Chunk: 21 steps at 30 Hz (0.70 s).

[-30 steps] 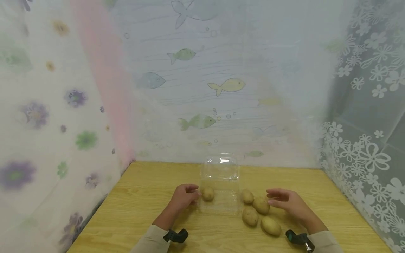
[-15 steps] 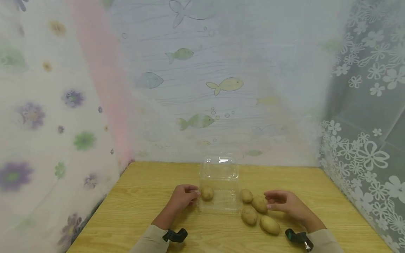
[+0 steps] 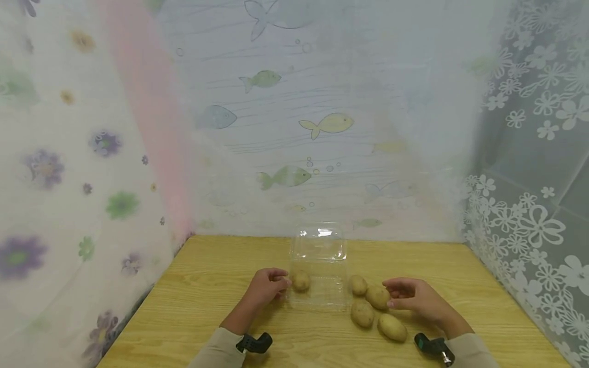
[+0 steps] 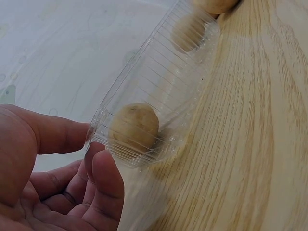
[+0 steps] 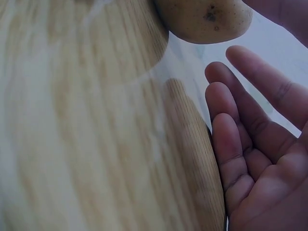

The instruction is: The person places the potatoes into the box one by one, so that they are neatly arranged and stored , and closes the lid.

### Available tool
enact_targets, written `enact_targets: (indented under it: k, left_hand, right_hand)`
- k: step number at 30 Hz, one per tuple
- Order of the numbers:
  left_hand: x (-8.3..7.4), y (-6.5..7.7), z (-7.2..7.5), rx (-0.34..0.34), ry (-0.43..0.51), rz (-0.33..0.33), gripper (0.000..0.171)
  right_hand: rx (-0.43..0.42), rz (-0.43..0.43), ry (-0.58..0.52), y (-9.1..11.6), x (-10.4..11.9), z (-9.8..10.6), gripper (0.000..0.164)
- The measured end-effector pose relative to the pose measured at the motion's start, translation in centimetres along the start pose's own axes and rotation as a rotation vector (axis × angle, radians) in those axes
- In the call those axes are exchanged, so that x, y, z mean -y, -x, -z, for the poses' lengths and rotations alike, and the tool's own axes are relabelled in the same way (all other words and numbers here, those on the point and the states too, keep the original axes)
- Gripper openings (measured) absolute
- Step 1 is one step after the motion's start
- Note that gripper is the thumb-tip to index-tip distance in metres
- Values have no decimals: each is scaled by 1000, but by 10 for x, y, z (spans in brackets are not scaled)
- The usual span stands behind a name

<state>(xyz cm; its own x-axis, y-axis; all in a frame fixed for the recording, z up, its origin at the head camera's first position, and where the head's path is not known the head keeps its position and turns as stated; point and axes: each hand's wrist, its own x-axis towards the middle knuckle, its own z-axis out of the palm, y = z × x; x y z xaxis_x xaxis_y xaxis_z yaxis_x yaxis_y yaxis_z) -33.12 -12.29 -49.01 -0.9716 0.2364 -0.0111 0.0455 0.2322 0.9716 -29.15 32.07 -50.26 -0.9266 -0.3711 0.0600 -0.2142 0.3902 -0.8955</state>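
A clear plastic clamshell box sits on the table with its lid raised at the back. One potato lies in its left part. My left hand pinches the box's left rim; in the left wrist view, thumb and finger meet at the plastic edge. Several potatoes lie right of the box. The one nearest my right hand is a rounded potato, with thumb and fingertips right at its side. Those fingers are loosely bent and apart from the potato in the right wrist view.
Closer to the table's front are two more potatoes, one spotted and one oval. A small potato lies beside the box's right wall. Patterned sheets enclose the wooden table at back and sides.
My right hand has shifted slightly left, closer to the rounded potato. The left hand stays at the box's rim, and the potatoes lie where they were.
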Motion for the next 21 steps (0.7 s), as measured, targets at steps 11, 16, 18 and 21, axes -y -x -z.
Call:
enact_targets:
  k: [11, 16, 18, 21]
  left_hand:
    - [1, 1, -1, -8, 13, 4, 41]
    - [2, -1, -1, -11, 11, 9, 40]
    - [2, -1, -1, -10, 8, 8, 40]
    - [2, -1, -1, -8, 8, 5, 41]
  right_hand:
    - [1, 20, 18, -2, 4, -5, 58]
    - [4, 3, 65, -5, 5, -7, 59]
    - [7, -9, 75, -6, 6, -8, 59]
    - [9, -31, 84, -8, 5, -9, 60]
